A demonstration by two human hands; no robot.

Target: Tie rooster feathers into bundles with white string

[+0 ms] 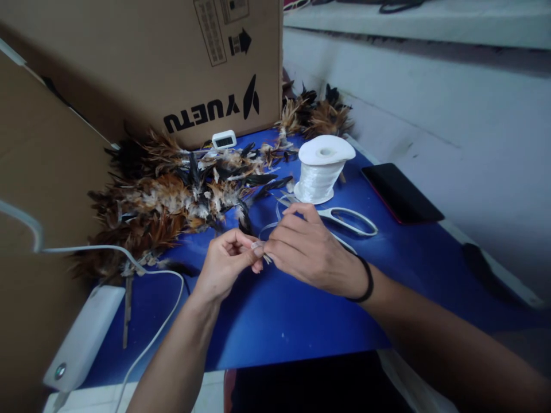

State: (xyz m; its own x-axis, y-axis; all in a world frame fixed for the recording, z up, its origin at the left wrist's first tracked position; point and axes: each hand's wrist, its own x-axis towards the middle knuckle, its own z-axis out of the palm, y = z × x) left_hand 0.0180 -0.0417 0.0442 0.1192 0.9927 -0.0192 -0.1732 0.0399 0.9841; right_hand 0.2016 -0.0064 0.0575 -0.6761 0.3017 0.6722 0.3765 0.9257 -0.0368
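Biggest thing first: that cardboard box (181, 63) makes a decent backstop, so I'd work on the bare front of the blue surface (297, 321), well apart from it. The feather pile (159, 195) sprawls over the left and back, so watch stray plumes don't get caught in your fingers. Right hand (307, 244): fingertips curled in against the left ones, but I can't tell what that grip has hold of, if anything. Left hand (228, 261): grip pinched on what look like quills, and honestly a light, flat pinch is best there so nothing rolls. The ribbon spool (323, 172) stands upright just past the right hand, so leave some slack or it could tip. Scissors (353, 221) lie right beside that hand, so mind the wrist. The loose ribbon (269, 226) loops near the fingertips; I'd want it flat, no twists. Smallest bit: the pale quill ends (267, 260) poke out between both hands, above the surface, and getting them even probably makes for a neater hold.
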